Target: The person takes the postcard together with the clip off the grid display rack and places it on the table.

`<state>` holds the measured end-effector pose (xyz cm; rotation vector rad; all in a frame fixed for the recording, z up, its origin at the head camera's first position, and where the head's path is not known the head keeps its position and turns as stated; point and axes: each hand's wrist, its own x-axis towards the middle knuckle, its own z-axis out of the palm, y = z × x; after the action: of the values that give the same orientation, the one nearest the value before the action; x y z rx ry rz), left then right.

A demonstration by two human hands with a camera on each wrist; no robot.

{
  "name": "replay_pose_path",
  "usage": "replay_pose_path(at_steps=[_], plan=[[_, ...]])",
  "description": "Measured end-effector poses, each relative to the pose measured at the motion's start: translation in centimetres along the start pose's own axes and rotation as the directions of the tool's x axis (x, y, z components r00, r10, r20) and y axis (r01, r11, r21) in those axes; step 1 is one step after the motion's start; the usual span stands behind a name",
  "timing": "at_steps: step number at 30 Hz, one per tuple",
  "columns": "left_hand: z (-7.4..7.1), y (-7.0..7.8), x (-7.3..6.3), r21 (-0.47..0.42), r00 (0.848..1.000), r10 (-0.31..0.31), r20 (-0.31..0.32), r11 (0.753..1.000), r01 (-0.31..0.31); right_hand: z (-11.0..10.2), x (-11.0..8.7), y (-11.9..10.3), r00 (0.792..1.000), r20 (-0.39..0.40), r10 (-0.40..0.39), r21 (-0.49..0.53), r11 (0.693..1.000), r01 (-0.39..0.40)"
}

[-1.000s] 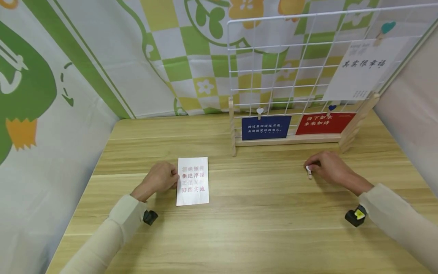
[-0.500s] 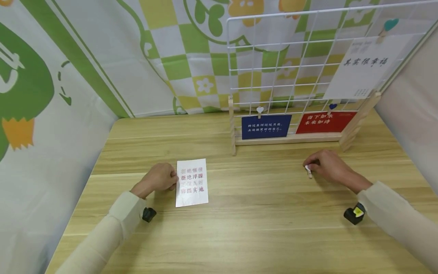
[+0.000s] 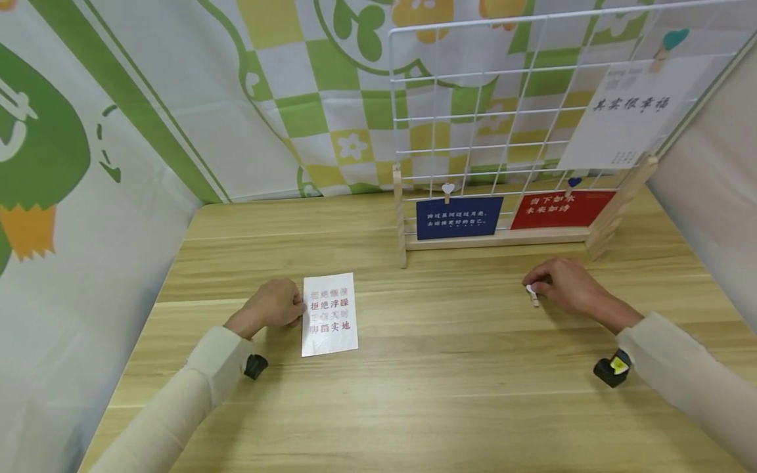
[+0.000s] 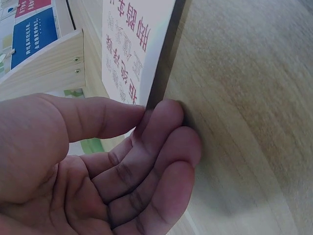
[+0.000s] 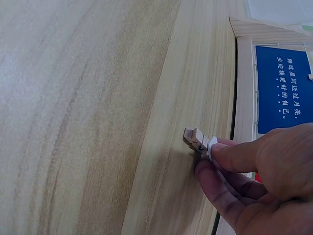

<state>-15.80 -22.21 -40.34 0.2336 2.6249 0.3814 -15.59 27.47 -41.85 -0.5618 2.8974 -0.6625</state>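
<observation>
A white card (image 3: 330, 315) with red and grey characters is at the left of the wooden table. My left hand (image 3: 275, 303) pinches its left edge between thumb and curled fingers; in the left wrist view the card (image 4: 129, 54) stands tilted up from the wood at that edge. Farther right, my right hand (image 3: 564, 286) holds a small wooden clothespin (image 3: 535, 297) by its white heart end. The right wrist view shows the clothespin (image 5: 196, 139) pinched between thumb and forefinger, its wooden tip pointing away from the hand, close over the table.
Behind the hands stands a white wire grid (image 3: 467, 118) on a wooden base (image 3: 497, 240). Clothespins hold a blue card (image 3: 458, 218), a red card (image 3: 562, 209) and a white sheet (image 3: 633, 118) on it. A patterned cloth (image 3: 331, 98) hangs behind.
The card in my left hand has shifted very slightly left, with its tilt changing a little. My right hand stays nearly still with the clothespin.
</observation>
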Motion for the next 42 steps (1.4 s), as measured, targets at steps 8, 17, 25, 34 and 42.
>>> replay_pose_path(at_steps=[8, 17, 25, 34, 42], plan=[[-0.1, 0.2, 0.0, 0.031, 1.000, -0.018, 0.003, 0.999, 0.018, -0.1, -0.1, -0.1, 1.000, 0.002, 0.002, 0.009, 1.000, -0.002], [-0.2, 0.1, -0.1, 0.027, 1.000, -0.017, 0.004, 0.999, 0.017, -0.1, -0.2, -0.1, 1.000, -0.005, 0.000, 0.007, 1.000, 0.000], [-0.4, 0.2, -0.3, 0.024, 1.000, -0.024, 0.004, 0.999, 0.024, -0.2, -0.2, 0.0, 1.000, 0.004, 0.007, 0.022, 1.000, -0.007], [-1.1, 1.4, -0.4, 0.074, 0.996, 0.032, -0.082, 0.997, -0.026, -0.8, -0.4, 0.0, 1.000, -0.002, 0.005, 0.036, 0.999, -0.005], [-1.4, 3.4, -0.3, -0.032, 0.986, 0.126, -0.105, 0.991, -0.130, -2.0, -0.5, 0.2, 1.000, 0.009, 0.023, 0.058, 0.998, -0.023]])
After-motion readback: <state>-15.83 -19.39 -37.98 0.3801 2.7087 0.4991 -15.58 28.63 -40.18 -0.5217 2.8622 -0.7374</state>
